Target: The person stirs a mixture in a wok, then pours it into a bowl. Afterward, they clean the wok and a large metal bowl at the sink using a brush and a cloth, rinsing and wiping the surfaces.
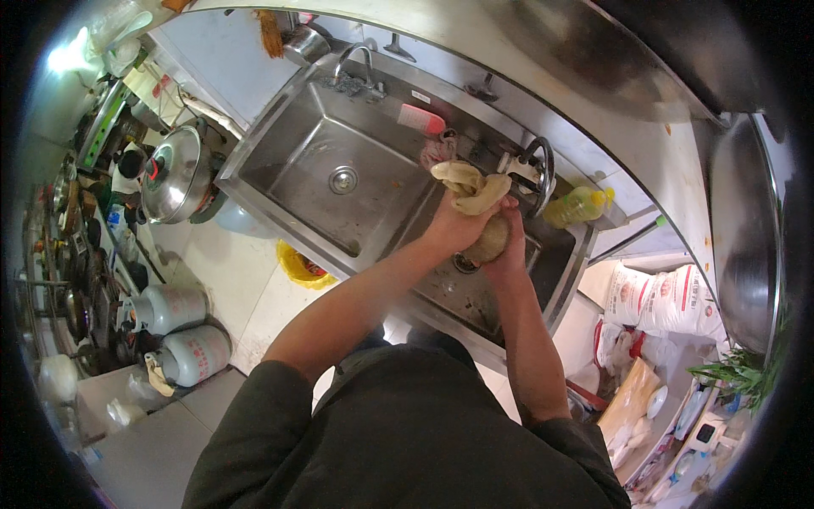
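Note:
Over the right basin [439, 312] of a stainless-steel double sink, a beige cloth [477, 200] is bunched between my two hands. My left hand [459, 223] grips it from the left, with a folded end sticking out above the fingers. My right hand [514, 245] closes around the lower, browner bulge from the right. Whether that bulge is the same cloth cannot be made out. Just beyond my hands stands a curved black faucet [544, 175]. A pinkish rag [439, 149] and a red-and-white brush [421, 119] lie on the sink behind the cloth.
The left basin [299, 159] has a chrome faucet [356, 60] behind it. A yellow-capped bottle [575, 207] stands at the right rear. A lidded pot [178, 165], gas cylinders [194, 353] and a yellow-lined bin [299, 264] are left; white sacks [677, 299] are right.

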The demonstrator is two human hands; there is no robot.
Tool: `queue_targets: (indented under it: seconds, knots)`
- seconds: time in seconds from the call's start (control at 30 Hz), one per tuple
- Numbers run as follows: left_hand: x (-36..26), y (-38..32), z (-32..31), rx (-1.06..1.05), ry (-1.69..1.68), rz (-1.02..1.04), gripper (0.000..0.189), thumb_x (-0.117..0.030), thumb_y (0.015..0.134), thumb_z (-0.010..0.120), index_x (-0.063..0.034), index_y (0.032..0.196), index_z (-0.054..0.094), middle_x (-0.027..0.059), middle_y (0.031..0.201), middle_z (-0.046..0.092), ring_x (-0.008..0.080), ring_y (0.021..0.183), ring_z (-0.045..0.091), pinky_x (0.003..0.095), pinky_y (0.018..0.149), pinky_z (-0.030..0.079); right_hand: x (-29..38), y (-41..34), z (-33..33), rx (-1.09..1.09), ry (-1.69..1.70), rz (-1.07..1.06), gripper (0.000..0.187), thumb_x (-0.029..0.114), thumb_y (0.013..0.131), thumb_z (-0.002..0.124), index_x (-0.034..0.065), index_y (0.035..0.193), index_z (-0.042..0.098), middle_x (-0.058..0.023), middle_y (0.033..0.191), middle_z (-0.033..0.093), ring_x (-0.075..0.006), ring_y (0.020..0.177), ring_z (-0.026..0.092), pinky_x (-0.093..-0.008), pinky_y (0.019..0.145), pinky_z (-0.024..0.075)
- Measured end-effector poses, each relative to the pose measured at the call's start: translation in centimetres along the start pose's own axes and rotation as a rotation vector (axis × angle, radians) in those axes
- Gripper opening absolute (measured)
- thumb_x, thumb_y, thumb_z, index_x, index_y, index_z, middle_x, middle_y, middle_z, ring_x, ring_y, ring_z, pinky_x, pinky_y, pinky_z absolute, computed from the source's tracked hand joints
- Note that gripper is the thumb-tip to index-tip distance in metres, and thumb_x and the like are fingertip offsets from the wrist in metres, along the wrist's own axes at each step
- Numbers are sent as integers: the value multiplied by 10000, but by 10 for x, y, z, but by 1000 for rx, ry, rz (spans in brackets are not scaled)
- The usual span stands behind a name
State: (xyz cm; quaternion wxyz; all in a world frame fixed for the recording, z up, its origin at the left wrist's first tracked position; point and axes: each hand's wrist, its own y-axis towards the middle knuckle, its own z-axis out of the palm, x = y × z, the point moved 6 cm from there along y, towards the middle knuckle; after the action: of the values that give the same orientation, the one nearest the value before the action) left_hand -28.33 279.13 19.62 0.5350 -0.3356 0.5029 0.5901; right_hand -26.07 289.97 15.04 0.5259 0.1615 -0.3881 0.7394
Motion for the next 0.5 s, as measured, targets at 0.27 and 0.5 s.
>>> queue_targets:
  seconds: [0.27,0.5]
  knots:
    - [34,-18,-19,-523,1069,-140,306,-239,1006,557,-12,1207,597,152,1047,660,319,1001,631,429,889,495,21,-17,10,211,-928,-759,642,489,994,516,29,1440,471,-132,1436,513,-285,1360,458,-432,1115,376]
    - [48,-30,1,-454,363,-110,261,-213,984,561,-38,1175,595,108,1144,633,314,1040,605,447,903,493,-1,16,-20,319,-464,-375,608,467,989,503,40,1422,479,-122,1430,514,-287,1316,510,-435,1107,391]
